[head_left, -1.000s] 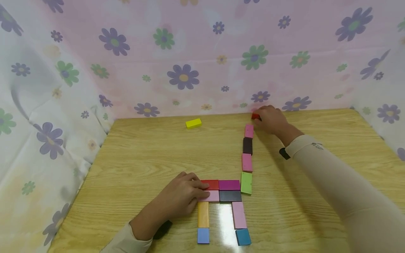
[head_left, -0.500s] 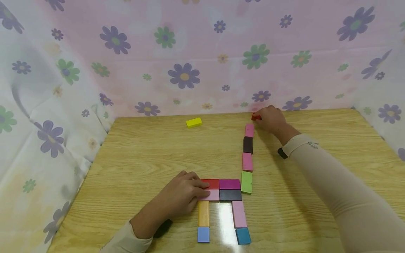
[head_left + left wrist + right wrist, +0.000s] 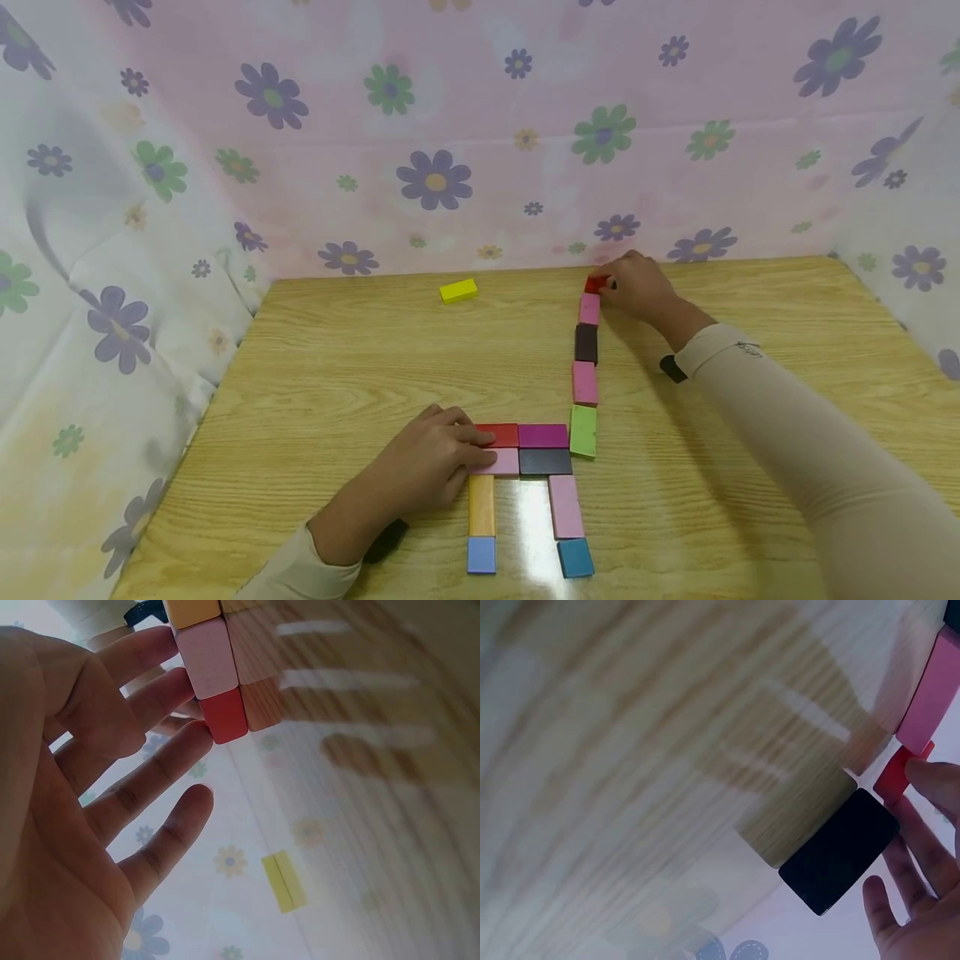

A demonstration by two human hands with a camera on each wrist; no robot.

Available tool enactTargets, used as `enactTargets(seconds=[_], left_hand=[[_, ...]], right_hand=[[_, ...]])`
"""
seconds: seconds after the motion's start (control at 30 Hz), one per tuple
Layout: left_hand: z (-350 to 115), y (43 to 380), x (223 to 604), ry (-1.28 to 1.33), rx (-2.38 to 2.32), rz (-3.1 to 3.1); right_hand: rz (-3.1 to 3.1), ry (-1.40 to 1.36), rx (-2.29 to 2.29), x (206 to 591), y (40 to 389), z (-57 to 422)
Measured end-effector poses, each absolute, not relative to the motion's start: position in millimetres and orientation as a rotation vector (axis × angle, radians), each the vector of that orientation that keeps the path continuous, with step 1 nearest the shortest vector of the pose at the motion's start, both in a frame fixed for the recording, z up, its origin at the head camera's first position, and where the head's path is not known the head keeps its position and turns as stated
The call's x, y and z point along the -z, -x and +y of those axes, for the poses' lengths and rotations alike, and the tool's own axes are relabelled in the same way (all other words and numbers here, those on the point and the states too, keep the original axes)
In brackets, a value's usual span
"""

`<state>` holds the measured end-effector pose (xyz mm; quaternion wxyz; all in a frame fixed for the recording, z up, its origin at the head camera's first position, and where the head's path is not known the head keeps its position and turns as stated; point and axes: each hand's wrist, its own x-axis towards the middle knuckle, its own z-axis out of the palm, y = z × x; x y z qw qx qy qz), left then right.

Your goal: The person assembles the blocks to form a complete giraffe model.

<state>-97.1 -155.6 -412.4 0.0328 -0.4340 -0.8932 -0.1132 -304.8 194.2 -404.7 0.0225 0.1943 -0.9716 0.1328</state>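
My right hand (image 3: 637, 286) pinches a small red block (image 3: 596, 283) between thumb and finger at the far end of a column of blocks. It meets the pink block (image 3: 932, 690) there. Beside those fingers lies a black block (image 3: 838, 851), mostly hidden by the hand in the head view. Nearer, my left hand (image 3: 423, 458) rests its extended fingertips on a red block (image 3: 504, 435) and a pale pink block (image 3: 508, 462). These adjoin a purple block (image 3: 543, 436) and a dark grey block (image 3: 545, 462). In the left wrist view, the fingers are spread.
A yellow block (image 3: 458, 291) lies alone near the back. The column holds a dark brown block (image 3: 587, 343), another pink block (image 3: 585, 382) and a green block (image 3: 582, 431). Two legs of blocks, ending in blue (image 3: 482, 555) and teal blocks (image 3: 575, 557), point forward. Flowered cloth walls (image 3: 480, 100) enclose the wooden table.
My right hand has brought the small red block slightly left and nearer, onto the column's far end. The left hand has stayed in place.
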Motion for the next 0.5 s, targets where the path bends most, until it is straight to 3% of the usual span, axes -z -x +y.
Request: enactTargets(seconds=[0.5], left_hand=[[-155, 98, 411, 1.336, 0.339, -2.746]], right_hand=[[-2.943, -0.791, -0.410, 402, 303, 205]])
